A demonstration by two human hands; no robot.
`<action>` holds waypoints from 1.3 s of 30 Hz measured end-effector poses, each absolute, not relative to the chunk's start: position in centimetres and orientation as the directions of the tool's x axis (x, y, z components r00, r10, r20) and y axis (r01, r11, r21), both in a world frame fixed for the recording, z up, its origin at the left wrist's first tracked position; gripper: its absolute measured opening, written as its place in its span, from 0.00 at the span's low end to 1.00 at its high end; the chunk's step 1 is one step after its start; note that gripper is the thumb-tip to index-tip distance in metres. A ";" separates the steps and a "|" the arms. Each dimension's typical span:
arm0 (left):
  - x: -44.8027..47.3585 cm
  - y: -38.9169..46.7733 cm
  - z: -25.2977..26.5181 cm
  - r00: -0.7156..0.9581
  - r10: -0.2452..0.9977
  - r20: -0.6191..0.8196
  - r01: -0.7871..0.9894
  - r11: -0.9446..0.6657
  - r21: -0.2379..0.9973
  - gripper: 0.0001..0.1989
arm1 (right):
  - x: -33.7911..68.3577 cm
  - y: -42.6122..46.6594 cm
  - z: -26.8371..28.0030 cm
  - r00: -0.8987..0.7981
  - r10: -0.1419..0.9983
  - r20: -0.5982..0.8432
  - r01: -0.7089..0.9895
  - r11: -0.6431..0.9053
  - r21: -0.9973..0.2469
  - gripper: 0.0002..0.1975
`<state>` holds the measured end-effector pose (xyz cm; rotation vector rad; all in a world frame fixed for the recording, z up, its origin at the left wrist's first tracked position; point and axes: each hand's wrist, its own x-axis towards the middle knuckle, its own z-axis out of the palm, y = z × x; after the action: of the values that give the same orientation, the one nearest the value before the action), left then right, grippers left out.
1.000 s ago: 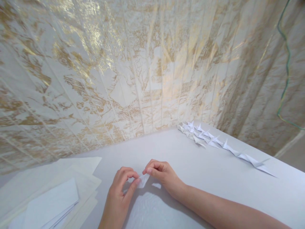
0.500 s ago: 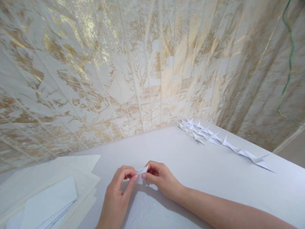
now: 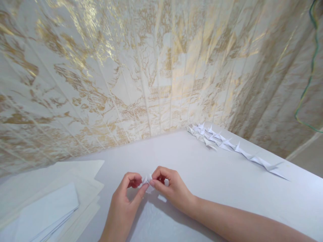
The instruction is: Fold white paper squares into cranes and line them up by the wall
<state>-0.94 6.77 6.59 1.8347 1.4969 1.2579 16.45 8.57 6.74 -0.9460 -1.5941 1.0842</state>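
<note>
A small, bright white, creased paper piece (image 3: 150, 189) is held just above the near middle of the counter, between the person's bare left hand (image 3: 125, 198) and bare right hand (image 3: 174, 186); the fingers of each hand are drawn in to a pinch at the thumb, the left on one side of it and the right on the other, with the rest loosely curled; the fingertips hide much of its form, so how many creases it has cannot be told; it looks partly shaped, short of the crisp points seen elsewhere.

What appears done lies at the far right: slanting rows of white, sharp-pointed, folded paper shapes (image 3: 225, 144), set close together along the edge; what appears left is at the near left, where a stack of flat, pale bluish-white, oblong paper (image 3: 50, 208) rests on large, cream, fanned-out paper sheets (image 3: 87, 171); whether these are all meant for use cannot be told.

The smooth, white, glossy counter (image 3: 161, 151) carries soft shadows under the hands; behind it hangs a pleated, cream fabric-like covering with shiny gold scenery (image 3: 128, 84); a thin, green-and-yellow, wavy cord (image 3: 313, 60) dangles at the upper right.
</note>
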 end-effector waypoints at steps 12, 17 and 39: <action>-0.9 6.9 6.7 0.127 0.887 0.443 0.535 -0.438 0.723 0.06 | 16.1 8.4 6.7 -0.292 0.924 0.246 -0.013 0.253 -0.967 0.08; -1.5 6.9 6.6 0.066 0.858 0.510 0.559 -0.455 0.693 0.06 | 16.1 8.5 6.8 -0.283 0.909 0.306 0.096 0.344 -0.934 0.07; 0.0 6.5 6.6 0.011 0.993 0.116 0.121 -0.117 0.986 0.16 | 16.0 8.5 6.9 -0.306 0.923 0.235 -0.105 0.212 -0.972 0.12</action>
<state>-0.01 6.45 6.63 1.3882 1.2381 1.2323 16.03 8.51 6.94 -0.8162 -1.4843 1.2920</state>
